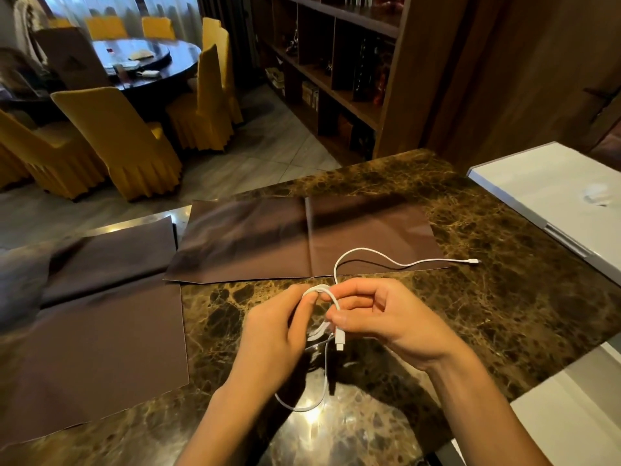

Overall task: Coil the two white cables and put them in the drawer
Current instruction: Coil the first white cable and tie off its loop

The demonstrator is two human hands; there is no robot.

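white cable (339, 338), thin, partly looped, one plug end lying out to the right, other plug dangling

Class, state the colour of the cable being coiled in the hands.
White; the cable shows best in the head view.

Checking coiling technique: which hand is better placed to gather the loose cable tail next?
Probably right. The right hand sits nearest the tail of the white cable, which trails rightward; the left hand holds the loops.
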